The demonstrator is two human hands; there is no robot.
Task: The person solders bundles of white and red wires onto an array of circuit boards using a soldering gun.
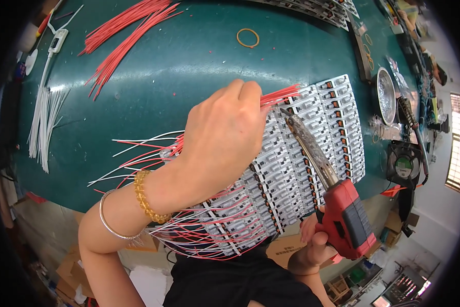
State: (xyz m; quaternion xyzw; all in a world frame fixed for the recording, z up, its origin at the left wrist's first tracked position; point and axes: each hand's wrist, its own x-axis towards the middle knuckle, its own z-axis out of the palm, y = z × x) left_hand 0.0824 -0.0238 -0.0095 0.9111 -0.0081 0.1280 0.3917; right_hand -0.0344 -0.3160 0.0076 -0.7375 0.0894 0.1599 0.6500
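My left hand [225, 133] is closed round a bundle of red wires [282, 95], whose ends stick out to the right over the panel of small circuit boards [301, 153]. My right hand [314, 245] grips the red and black handle of a soldering iron [348, 220]. Its dark tip points up and left, close by the wire ends; whether it touches a board cannot be made out. Red and white wires [204, 235] trail from the panel's left and near parts, running partly under my left forearm. My left hand hides some of the boards.
Loose red wires [130, 38] and white wires [46, 123] lie on the green table [189, 66], near a rubber band [248, 38]. More board panels [317, 11] stand at the back. On the right are a metal dish [386, 96], another tool [408, 112] and a fan [404, 163].
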